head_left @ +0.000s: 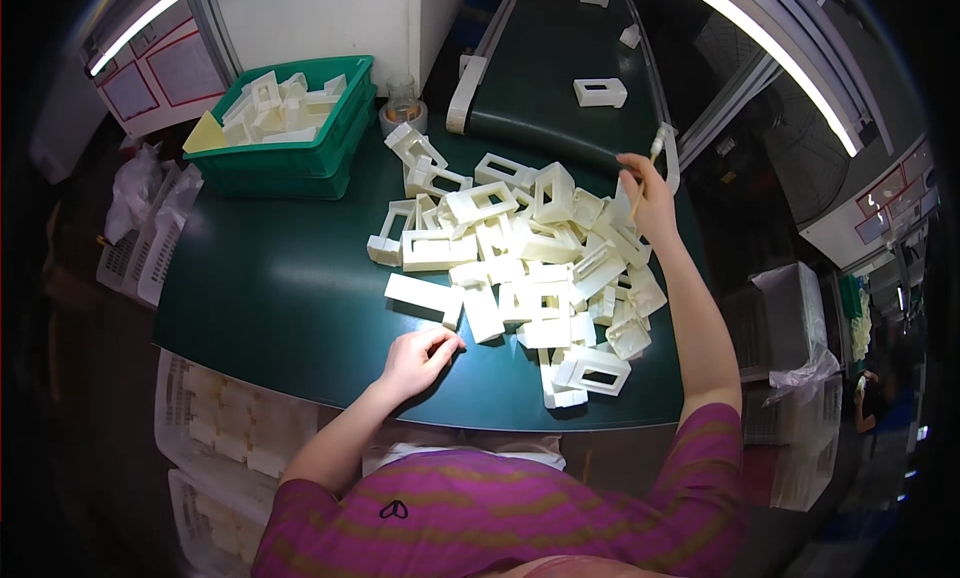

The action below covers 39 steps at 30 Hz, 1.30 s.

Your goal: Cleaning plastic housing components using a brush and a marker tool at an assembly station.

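Note:
My left hand [418,364] rests on the dark green tabletop with its fingers curled in, and nothing shows between them. Just beyond it lies a flat cream-white plastic part [424,296], apart from the fingertips. My right hand [650,203] is raised at the far right of the heap, beside the conveyor's end. Its fingers are bent round a thin stick-like tool with a whitish tip [658,141]; what kind it is I cannot make out. Between the hands spreads a heap of cream-white plastic housings [545,243], many with rectangular openings, lying at all angles.
A green conveyor belt [530,88] runs away at the back, bearing a white housing [600,93] and smaller pieces. A green crate [345,143] of white parts stands back left, next to a glass jar [402,100]. White crates [175,418] stand below the table's left front edge.

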### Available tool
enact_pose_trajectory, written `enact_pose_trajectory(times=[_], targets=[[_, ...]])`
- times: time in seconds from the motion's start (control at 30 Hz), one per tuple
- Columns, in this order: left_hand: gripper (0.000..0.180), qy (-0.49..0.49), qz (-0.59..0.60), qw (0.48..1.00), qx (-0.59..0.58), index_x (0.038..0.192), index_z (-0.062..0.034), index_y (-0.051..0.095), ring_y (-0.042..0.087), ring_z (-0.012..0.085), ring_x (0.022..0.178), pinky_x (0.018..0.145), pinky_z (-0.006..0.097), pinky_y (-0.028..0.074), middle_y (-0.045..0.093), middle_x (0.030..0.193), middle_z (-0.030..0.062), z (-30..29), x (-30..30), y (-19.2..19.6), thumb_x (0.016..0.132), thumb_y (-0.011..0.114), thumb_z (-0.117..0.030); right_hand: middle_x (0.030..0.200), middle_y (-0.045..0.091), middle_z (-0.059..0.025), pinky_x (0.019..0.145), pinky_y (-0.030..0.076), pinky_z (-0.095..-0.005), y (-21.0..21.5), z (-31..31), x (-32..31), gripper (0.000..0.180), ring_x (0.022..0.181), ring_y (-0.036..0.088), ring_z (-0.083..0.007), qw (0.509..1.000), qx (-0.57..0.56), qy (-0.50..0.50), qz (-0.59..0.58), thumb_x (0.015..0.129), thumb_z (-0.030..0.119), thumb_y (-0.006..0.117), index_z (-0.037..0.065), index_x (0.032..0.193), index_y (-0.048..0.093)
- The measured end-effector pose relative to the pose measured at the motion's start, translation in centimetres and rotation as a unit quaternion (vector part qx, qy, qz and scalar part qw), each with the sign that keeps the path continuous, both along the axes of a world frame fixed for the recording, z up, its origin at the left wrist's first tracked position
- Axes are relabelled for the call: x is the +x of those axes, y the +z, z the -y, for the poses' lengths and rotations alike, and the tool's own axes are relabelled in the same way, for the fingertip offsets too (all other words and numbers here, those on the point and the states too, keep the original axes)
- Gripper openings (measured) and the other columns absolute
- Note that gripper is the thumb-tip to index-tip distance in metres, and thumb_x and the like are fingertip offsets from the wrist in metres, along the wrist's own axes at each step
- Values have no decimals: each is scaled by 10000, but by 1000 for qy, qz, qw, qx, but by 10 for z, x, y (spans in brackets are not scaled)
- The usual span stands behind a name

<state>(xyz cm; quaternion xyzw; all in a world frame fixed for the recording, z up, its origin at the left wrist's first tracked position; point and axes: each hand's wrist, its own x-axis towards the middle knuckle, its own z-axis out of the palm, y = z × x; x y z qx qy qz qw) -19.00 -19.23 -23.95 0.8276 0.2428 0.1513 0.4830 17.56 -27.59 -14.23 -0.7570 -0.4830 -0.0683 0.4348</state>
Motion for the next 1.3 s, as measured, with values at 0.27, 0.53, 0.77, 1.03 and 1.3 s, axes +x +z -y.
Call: enact_pose_trajectory(times=[0.27, 0.53, 0.77, 1.03, 1.3], targets=[[107, 7, 93, 994, 55, 802, -35, 632, 551, 137, 520, 498, 254, 422, 579, 618, 53, -2, 1, 6, 823, 535, -76, 1100, 531, -201, 790, 463, -418, -10, -159, 117, 508, 968, 567, -336, 973, -110, -168, 113, 789, 195, 596, 108, 1243, 385], [75, 26, 93, 995, 18, 794, -40, 631, 523, 135, 499, 474, 249, 403, 590, 644, 60, 1, -3, 0, 798, 560, -65, 1033, 573, -172, 775, 476, -384, 7, -133, 65, 524, 928, 593, -317, 974, -43, -169, 144, 767, 249, 641, 99, 1224, 433], [96, -18, 219, 971, 96, 850, -42, 635, 570, 178, 576, 547, 267, 455, 615, 694, 67, 9, 1, 3, 766, 589, -35, 813, 602, -15, 432, 337, -141, 62, 20, -136, 345, 565, 517, -42, 924, 182, 144, -304, 901, 234, 409, 18, 1158, 489], [1014, -184, 359, 884, -235, 1328, -100, 278, 292, 334, 1265, 1021, 445, 256, 354, 1323, 180, 79, -1, 32, 552, 777, -519, 847, 560, -32, 510, 371, -177, -29, 111, -288, 354, 641, 509, -66, 902, 30, 79, -424, 932, 330, 390, 35, 1094, 500], [679, -218, 177, 707, -650, 1379, -78, 139, 455, 305, 1150, 958, 411, 385, 270, 1368, 224, 70, -20, 26, 887, 395, -470, 877, 590, -63, 682, 442, -234, -46, 208, -147, 165, 776, 554, -141, 947, 74, -309, 47, 853, 108, 560, 30, 996, 585]])
